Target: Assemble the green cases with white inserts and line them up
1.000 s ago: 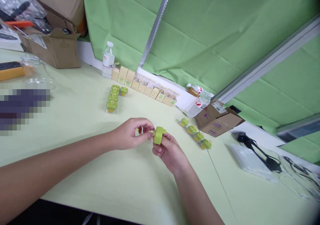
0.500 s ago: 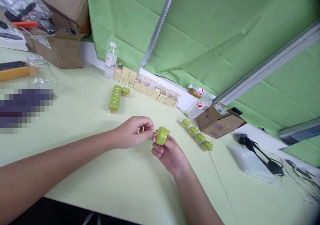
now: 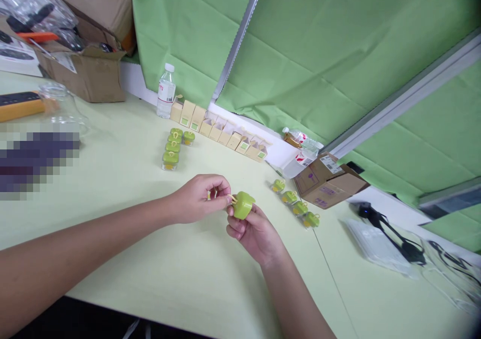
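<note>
My right hand (image 3: 255, 233) grips a green plastic lid (image 3: 243, 205) from below, above the middle of the table. From the lid's left side comes a pale cord loop (image 3: 233, 198), pinched between the thumb and fingers of my left hand (image 3: 206, 198). Part of the cord is hidden by those fingers. Beyond my left hand stands a group of small clear jars with green lids (image 3: 171, 159). More such jars (image 3: 299, 208) form a slanting row to the right of my right hand. Cord loops show on several of the lids.
Small beige cartons (image 3: 218, 128) line the back edge beside a water bottle (image 3: 166, 92). Two plastic bottles (image 3: 300, 162) lie near a cardboard box (image 3: 326, 181). Clear plastic bags (image 3: 376, 246) and black cables (image 3: 398, 236) are at right, a glass jug (image 3: 62, 103) at left.
The green lid has turned slightly in my right hand, and less of the cord shows between it and my left fingers. Everything else stays in place.
</note>
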The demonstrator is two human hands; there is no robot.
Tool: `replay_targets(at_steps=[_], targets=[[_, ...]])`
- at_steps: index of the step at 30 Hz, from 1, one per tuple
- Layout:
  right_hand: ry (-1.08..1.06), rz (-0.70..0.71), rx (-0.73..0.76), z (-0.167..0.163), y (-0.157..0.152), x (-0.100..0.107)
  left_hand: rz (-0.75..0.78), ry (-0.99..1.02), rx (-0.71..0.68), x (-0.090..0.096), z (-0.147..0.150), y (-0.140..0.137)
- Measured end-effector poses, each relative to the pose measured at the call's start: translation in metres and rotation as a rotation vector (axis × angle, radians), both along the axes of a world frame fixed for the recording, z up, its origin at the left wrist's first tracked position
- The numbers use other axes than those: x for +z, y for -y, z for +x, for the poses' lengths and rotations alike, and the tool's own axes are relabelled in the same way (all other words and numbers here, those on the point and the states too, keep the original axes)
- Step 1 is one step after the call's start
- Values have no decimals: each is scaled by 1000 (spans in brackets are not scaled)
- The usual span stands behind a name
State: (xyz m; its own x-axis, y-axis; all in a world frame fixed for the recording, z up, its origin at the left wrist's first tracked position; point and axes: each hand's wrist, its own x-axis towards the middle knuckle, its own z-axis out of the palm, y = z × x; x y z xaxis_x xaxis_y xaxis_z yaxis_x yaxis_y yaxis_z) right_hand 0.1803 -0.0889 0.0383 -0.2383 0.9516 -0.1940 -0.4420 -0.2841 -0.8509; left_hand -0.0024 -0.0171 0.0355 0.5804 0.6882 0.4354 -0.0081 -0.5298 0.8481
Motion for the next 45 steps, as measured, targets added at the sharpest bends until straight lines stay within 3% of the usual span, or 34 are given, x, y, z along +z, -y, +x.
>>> replay_targets(at_steps=[24,30,38,45], targets=[[-22,40,-19,-9,2,1,93,-16,-47,7,-1,5],[-13,76,-22,-11,5,3,243,-3,-21,10,-2,11],[26,131,-26,-13,14,8,685,67,49,13,0,31],[82,152,-61,-11,18,5,769,-37,13,16,-2,41]])
